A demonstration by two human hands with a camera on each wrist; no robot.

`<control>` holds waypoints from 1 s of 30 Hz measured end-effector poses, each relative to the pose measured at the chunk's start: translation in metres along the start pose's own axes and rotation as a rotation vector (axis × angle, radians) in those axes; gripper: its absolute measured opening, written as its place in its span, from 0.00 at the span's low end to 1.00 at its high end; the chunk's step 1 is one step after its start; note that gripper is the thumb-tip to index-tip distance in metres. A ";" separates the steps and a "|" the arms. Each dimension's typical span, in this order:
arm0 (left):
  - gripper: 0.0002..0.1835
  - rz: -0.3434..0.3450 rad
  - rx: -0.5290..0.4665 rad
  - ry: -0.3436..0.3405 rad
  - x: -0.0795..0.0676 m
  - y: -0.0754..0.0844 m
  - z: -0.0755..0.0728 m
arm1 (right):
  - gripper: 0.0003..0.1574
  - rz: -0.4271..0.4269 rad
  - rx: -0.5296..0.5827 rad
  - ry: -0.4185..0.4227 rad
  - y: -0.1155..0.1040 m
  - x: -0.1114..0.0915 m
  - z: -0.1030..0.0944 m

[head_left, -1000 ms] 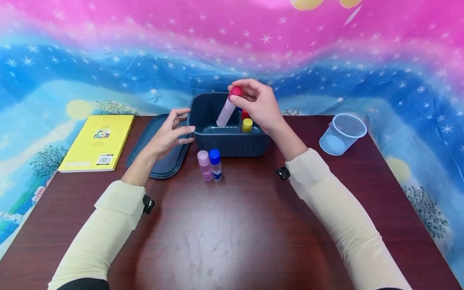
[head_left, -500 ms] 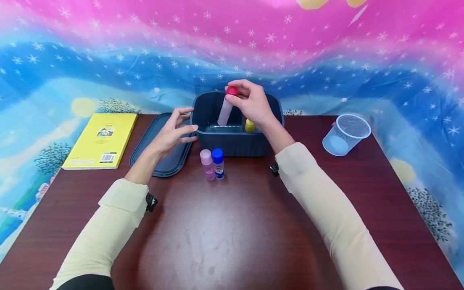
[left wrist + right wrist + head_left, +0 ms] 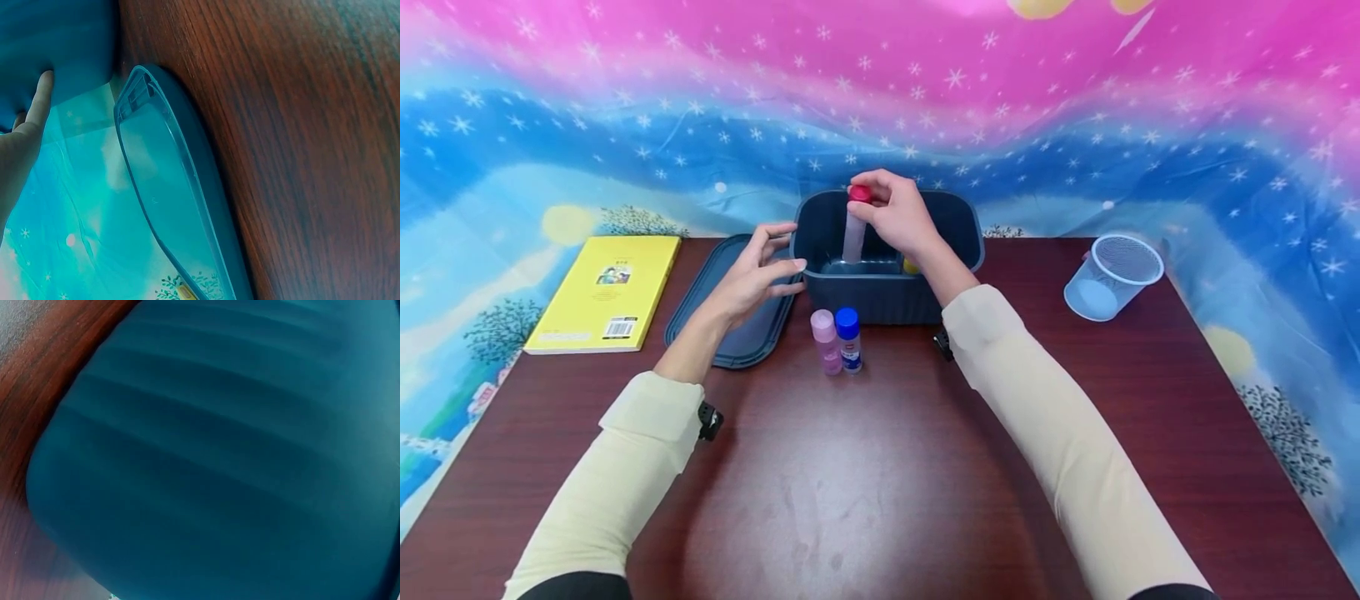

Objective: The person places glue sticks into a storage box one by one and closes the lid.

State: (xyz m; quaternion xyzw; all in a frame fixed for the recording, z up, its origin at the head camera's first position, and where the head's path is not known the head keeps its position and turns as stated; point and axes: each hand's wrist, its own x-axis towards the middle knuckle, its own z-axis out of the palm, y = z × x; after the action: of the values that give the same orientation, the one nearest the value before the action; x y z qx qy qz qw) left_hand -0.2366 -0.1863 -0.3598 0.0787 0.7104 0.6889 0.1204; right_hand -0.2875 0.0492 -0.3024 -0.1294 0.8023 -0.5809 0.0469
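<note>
Behind your work hangs one patterned cloth [image 3: 880,100], and in front of it you have one brown table [image 3: 865,467]. On this stands one dark box [image 3: 880,302], its long side facing you; the right wrist view is mostly filled by its ribbed wall. One dark lid [image 3: 752,340] lies beside the box's left end, partly under your forearm, and farther left is one yellow book [image 3: 601,292], back cover up. One mesh cup [image 3: 1107,287] stands near the table's right edge. Of your two hands, the left hand [image 3: 752,277] has its fingers spread wide at the box's left end, fingertips touching the wall; the right hand [image 3: 895,212] pinches a red cap [image 3: 860,194] between thumb and fingers. You can count three bottles: the red-capped bottle [image 3: 854,237] is inside the box, toward its left, cap up and base down, its long axis nearly upright with the top leaning slightly right; whether its base touches the floor, you cannot tell. The pink bottle [image 3: 827,343] and the blue-capped bottle [image 3: 849,342] stand upright side by side before the box. One yellow piece [image 3: 910,266] shows inside it, mostly hidden by your right wrist.
</note>
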 end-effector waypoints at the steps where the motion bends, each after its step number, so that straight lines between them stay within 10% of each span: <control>1: 0.35 0.001 0.001 0.000 0.000 0.001 0.000 | 0.25 -0.001 -0.004 -0.003 0.000 0.001 0.000; 30: 0.35 -0.006 0.004 -0.003 0.000 -0.001 0.000 | 0.24 0.083 -0.097 -0.106 0.005 0.019 0.020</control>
State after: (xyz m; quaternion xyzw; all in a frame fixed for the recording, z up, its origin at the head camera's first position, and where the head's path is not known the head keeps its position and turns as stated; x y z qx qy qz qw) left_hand -0.2368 -0.1864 -0.3612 0.0779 0.7118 0.6871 0.1232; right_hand -0.3021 0.0277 -0.3120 -0.1289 0.8304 -0.5314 0.1069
